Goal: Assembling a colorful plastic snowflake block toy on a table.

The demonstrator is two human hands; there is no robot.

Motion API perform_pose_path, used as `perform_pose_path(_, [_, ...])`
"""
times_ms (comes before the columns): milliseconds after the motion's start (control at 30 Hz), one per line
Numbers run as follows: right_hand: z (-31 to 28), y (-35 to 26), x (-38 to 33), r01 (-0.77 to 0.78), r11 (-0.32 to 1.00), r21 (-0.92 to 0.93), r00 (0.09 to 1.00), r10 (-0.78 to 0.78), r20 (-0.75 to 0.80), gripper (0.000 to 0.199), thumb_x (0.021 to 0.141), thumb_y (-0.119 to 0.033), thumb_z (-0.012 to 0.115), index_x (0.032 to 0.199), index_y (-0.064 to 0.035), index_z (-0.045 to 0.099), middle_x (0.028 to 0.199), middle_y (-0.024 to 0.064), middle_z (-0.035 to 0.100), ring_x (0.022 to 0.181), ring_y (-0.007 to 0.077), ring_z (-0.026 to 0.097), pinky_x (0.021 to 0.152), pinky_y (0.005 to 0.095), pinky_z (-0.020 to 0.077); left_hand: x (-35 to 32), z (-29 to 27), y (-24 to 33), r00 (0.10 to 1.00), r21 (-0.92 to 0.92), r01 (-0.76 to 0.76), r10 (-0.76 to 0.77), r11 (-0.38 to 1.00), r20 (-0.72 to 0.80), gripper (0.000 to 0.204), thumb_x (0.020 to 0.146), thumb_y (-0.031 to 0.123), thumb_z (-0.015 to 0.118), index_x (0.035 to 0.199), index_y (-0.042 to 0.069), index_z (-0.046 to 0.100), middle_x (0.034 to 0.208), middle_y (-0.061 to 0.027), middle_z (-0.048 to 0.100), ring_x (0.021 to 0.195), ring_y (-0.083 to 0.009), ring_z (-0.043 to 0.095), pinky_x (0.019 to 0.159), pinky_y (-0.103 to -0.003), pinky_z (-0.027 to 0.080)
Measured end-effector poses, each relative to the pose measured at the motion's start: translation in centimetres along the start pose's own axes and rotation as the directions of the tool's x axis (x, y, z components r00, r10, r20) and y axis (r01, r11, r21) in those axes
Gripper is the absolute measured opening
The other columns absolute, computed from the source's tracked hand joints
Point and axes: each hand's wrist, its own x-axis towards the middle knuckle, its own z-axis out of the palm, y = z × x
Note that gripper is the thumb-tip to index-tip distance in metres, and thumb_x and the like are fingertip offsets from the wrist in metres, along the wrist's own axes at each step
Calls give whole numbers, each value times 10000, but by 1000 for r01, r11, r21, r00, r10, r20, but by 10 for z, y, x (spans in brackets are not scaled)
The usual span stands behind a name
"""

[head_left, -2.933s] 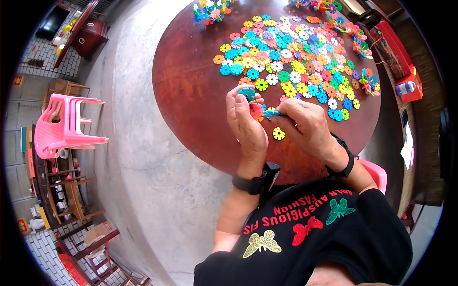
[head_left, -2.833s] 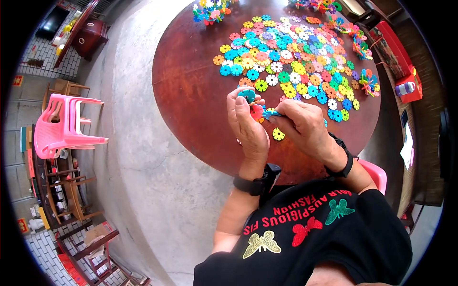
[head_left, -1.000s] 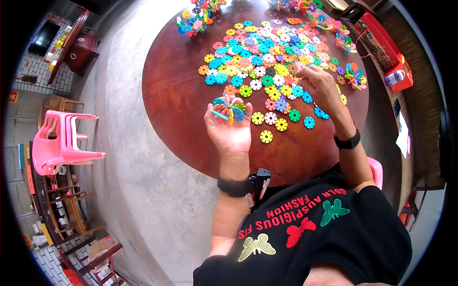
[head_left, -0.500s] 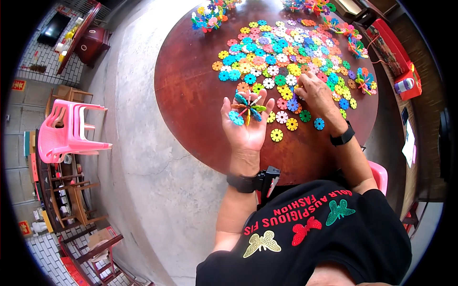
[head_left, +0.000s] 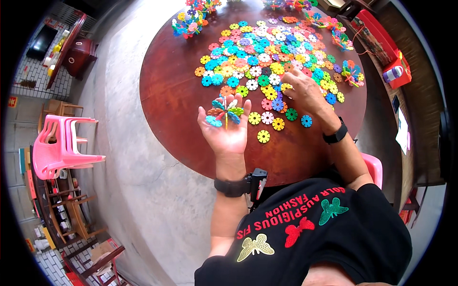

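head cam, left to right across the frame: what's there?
Stacked pink plastic chairs → left hand holding a cluster of joined flower discs → lone yellow disc → right hand on the disc pile → red box.

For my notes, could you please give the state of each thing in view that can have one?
Left hand: palm up, holding cluster.
Cluster: discs joined, in the palm.
Right hand: palm down on loose discs.
Loose discs: flat, scattered on table.
Pink chairs: stacked.
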Motion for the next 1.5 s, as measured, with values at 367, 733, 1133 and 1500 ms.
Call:
perform_pose_path(367, [7,-8,4,52,998,-16,991,-50,127,221,734,-55,566,944,-117,591,924,141,536,873,338,581,726,426,480,0,-2,3,998,-72,-60,62,996,29,418,830,422,575,942,22,530,1003,-164,582,1072,-360,522,966,-535,391])
perform_pose_path(733, [14,-16,0,75,997,12,988,-76,138,272,706,-85,630,970,-77,569,926,138,522,880,323,571,733,407,479,0,-4,2,997,-43,-58,61,997,52,422,826,428,580,946,27,530,1022,-165,587,1066,-367,525,967,-540,387])
perform_pose_path(1133, [26,-6,3,83,993,85,991,-92,99,237,669,-45,643,844,-36,482,845,124,494,854,311,537,733,381,450,2,-6,4,999,-34,-20,21,999,26,389,831,434,582,877,48,568,967,-145,618,1027,-342,549,896,-523,438])
perform_pose_path(1500, [22,-6,2,114,983,146,989,-126,76,223,667,-26,618,864,-29,511,832,123,502,818,298,542,715,372,452,4,-10,-1,999,26,-41,41,999,7,365,943,433,401,1053,130,571,1038,-163,604,1040,-380,535,866,-542,447])
